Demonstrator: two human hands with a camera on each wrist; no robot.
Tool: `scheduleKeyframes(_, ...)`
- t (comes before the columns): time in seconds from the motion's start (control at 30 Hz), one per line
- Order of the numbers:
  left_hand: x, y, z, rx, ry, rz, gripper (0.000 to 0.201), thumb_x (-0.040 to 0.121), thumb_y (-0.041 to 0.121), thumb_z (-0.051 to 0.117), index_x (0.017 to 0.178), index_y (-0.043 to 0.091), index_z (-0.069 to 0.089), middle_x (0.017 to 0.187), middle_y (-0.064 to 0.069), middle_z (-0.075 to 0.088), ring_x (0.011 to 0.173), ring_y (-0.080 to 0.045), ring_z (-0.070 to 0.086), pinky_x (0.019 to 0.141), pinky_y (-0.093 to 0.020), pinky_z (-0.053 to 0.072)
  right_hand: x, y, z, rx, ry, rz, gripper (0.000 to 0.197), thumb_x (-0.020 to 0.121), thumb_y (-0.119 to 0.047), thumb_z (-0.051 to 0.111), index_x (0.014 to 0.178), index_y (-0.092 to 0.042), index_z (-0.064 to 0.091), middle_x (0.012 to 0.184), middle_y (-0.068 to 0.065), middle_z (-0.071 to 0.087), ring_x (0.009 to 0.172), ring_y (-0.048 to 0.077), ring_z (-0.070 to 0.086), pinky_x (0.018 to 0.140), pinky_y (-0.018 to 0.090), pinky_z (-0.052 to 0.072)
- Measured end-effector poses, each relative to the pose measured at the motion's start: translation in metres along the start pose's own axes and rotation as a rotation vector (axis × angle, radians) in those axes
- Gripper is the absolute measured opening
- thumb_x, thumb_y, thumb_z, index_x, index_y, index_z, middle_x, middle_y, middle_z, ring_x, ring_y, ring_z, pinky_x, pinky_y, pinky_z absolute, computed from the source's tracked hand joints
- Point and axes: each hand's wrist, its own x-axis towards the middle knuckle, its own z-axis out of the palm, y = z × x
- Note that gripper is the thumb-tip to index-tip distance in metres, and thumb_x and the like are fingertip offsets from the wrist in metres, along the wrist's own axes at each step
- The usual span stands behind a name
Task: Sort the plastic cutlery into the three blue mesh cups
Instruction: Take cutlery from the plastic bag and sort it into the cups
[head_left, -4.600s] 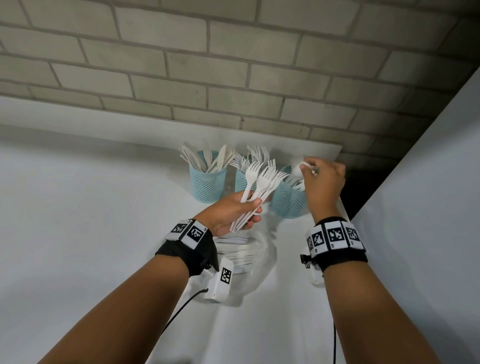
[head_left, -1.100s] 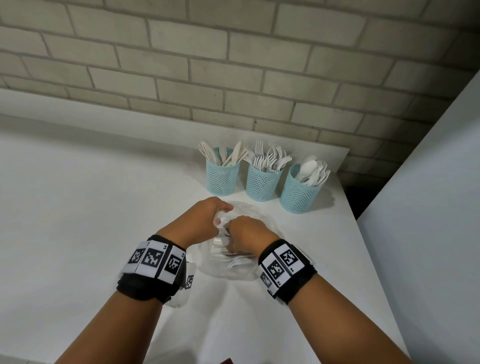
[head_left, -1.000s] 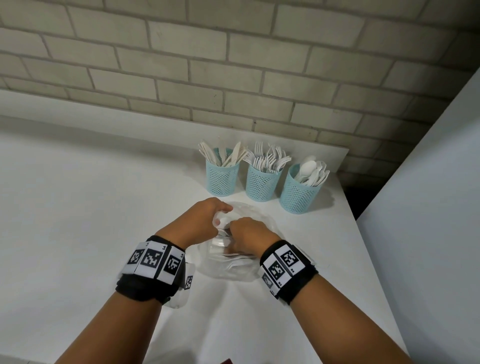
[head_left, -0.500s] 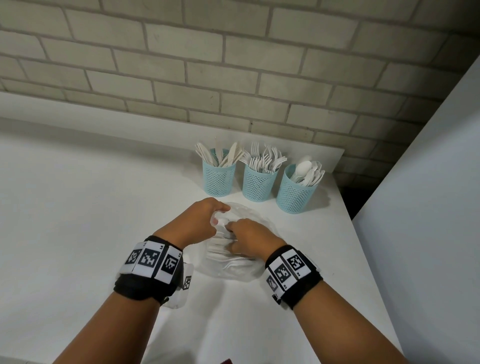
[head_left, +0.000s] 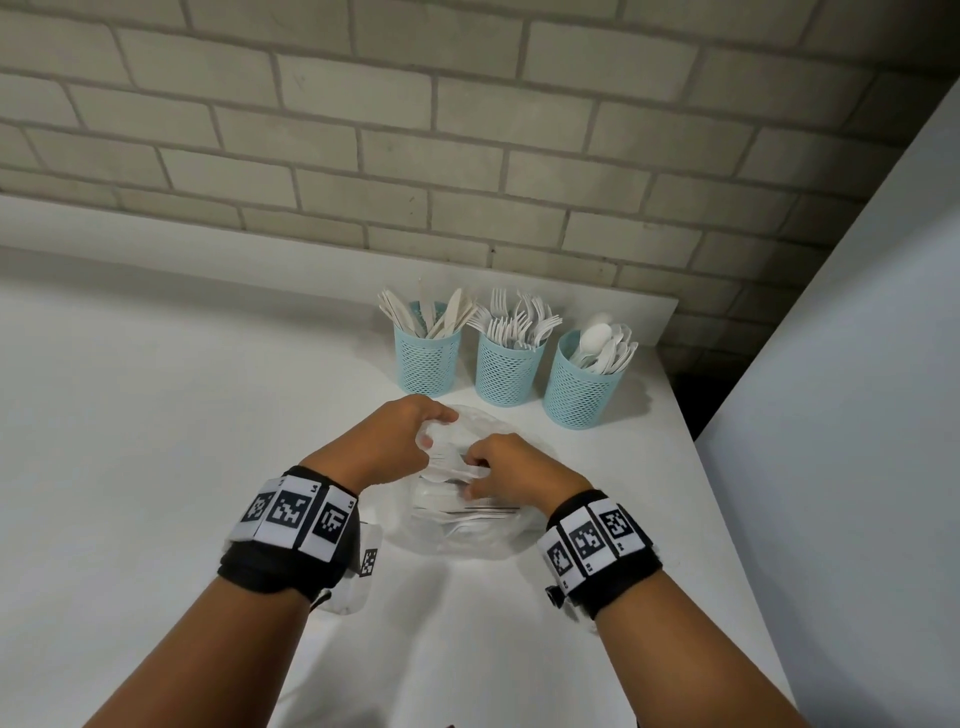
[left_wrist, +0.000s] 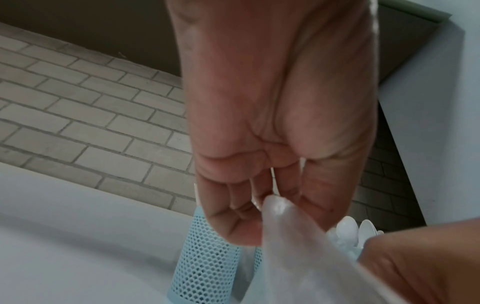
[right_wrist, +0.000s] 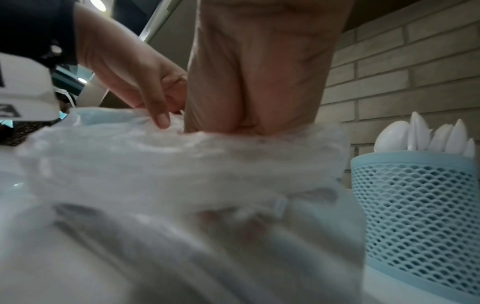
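Three blue mesh cups stand in a row at the back: the knife cup (head_left: 428, 358), the fork cup (head_left: 509, 374) and the spoon cup (head_left: 582, 395), each with white cutlery in it. In front of them lies a clear plastic bag (head_left: 467, 530) with more white cutlery inside. My left hand (head_left: 400, 441) pinches the bag's upper edge (left_wrist: 275, 207) and holds it up. My right hand (head_left: 504, 467) reaches into the bag's mouth, its fingers curled around white cutlery pieces. In the right wrist view its fingers show only blurred through the plastic (right_wrist: 233, 218).
The white table (head_left: 156, 467) ends at a brick wall (head_left: 467, 156) behind the cups. A white panel (head_left: 857, 415) rises to the right of the table's right edge, with a dark gap near the spoon cup (right_wrist: 415, 205).
Several seconds ago my left hand held a bundle of forks and my right was at the spoon cup. Both hands have since come down to the bag; in the last second they barely moved.
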Motion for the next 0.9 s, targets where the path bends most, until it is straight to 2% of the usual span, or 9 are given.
scheduleKeyframes(0.13, 0.001, 0.000, 0.001, -0.003, -0.017, 0.011, 0.059, 0.080, -0.008, 0.053, 0.130, 0.024, 0.049, 0.134, 0.008, 0.048, 0.098, -0.006, 0.057, 0.083, -0.016, 0.041, 0.001, -0.002, 0.013, -0.053, -0.012, -0.010, 0.024, 0.077, -0.023, 0.072, 0.080, -0.011, 0.051, 0.085, 0.005, 0.055, 0.080, 0.023, 0.052, 0.067, 0.029, 0.038)
scheduleKeyframes(0.37, 0.001, -0.004, -0.001, -0.029, -0.003, 0.022, 0.058, 0.081, -0.008, 0.052, 0.129, 0.024, 0.050, 0.130, 0.009, 0.050, 0.093, -0.004, 0.056, 0.080, -0.015, 0.040, 0.001, -0.004, 0.014, -0.106, -0.040, 0.004, 0.019, 0.083, -0.028, 0.064, 0.082, -0.017, 0.048, 0.095, 0.006, 0.058, 0.089, 0.023, 0.054, 0.071, 0.028, 0.037)
scheduleKeyframes(0.47, 0.000, -0.008, -0.001, -0.042, 0.006, 0.025, 0.057, 0.080, -0.007, 0.053, 0.127, 0.025, 0.051, 0.127, 0.009, 0.049, 0.093, -0.004, 0.055, 0.075, -0.012, 0.042, -0.002, -0.001, 0.008, -0.054, -0.030, 0.017, 0.030, 0.084, -0.028, 0.062, 0.067, -0.021, 0.039, 0.075, -0.006, 0.046, 0.072, 0.014, 0.044, 0.058, 0.023, 0.031)
scheduleKeyframes(0.53, 0.000, -0.012, -0.002, -0.048, 0.017, 0.022, 0.056, 0.081, -0.006, 0.054, 0.127, 0.026, 0.052, 0.129, 0.008, 0.048, 0.102, -0.006, 0.055, 0.080, -0.014, 0.039, -0.004, 0.000, -0.001, 0.004, -0.003, 0.045, 0.034, 0.084, -0.023, 0.062, 0.063, -0.020, 0.035, 0.068, -0.008, 0.039, 0.062, 0.009, 0.038, 0.053, 0.022, 0.026)
scheduleKeyframes(0.6, 0.000, -0.016, -0.003, -0.049, 0.035, 0.027, 0.055, 0.082, -0.005, 0.054, 0.127, 0.026, 0.053, 0.132, 0.007, 0.049, 0.112, -0.008, 0.050, 0.087, -0.015, 0.036, -0.004, 0.001, -0.008, 0.041, 0.015, 0.040, 0.024, 0.082, -0.018, 0.063, 0.068, -0.016, 0.043, 0.071, -0.005, 0.045, 0.063, 0.010, 0.042, 0.054, 0.023, 0.030)
scheduleKeyframes(0.67, 0.001, -0.017, -0.004, -0.067, 0.053, 0.032, 0.053, 0.083, -0.004, 0.054, 0.127, 0.025, 0.053, 0.133, 0.005, 0.049, 0.113, -0.007, 0.048, 0.089, -0.015, 0.035, -0.006, 0.002, -0.013, 0.106, 0.047, 0.026, 0.015, 0.079, -0.017, 0.068, 0.086, -0.010, 0.058, 0.086, 0.001, 0.061, 0.078, 0.017, 0.056, 0.067, 0.027, 0.041)
scheduleKeyframes(0.73, 0.002, -0.017, -0.004, -0.075, 0.067, 0.037, 0.050, 0.085, -0.003, 0.054, 0.127, 0.024, 0.054, 0.133, 0.004, 0.050, 0.116, -0.010, 0.048, 0.090, -0.016, 0.034, -0.007, 0.005, -0.014, 0.199, 0.087, 0.035, 0.026, 0.077, -0.015, 0.072, 0.101, -0.014, 0.064, 0.099, -0.001, 0.066, 0.089, 0.015, 0.059, 0.074, 0.025, 0.045)
scheduleKeyframes(0.83, 0.003, -0.018, -0.002, -0.098, 0.063, 0.037, 0.051, 0.084, -0.004, 0.053, 0.126, 0.024, 0.054, 0.134, 0.002, 0.050, 0.121, -0.013, 0.048, 0.092, -0.017, 0.035, -0.003, 0.003, -0.009, 0.138, 0.119, 0.075, 0.021, 0.078, -0.019, 0.072, 0.096, -0.013, 0.064, 0.090, -0.004, 0.062, 0.082, 0.013, 0.056, 0.060, 0.017, 0.037)
scheduleKeyframes(0.9, 0.004, -0.018, 0.000, -0.119, 0.053, 0.036, 0.052, 0.083, -0.005, 0.053, 0.126, 0.024, 0.054, 0.133, 0.002, 0.050, 0.121, -0.013, 0.048, 0.092, -0.017, 0.036, 0.006, 0.002, -0.002, 0.062, 0.094, 0.122, 0.025, 0.081, -0.030, 0.069, 0.096, -0.012, 0.060, 0.096, 0.001, 0.062, 0.090, 0.018, 0.057, 0.066, 0.022, 0.042)
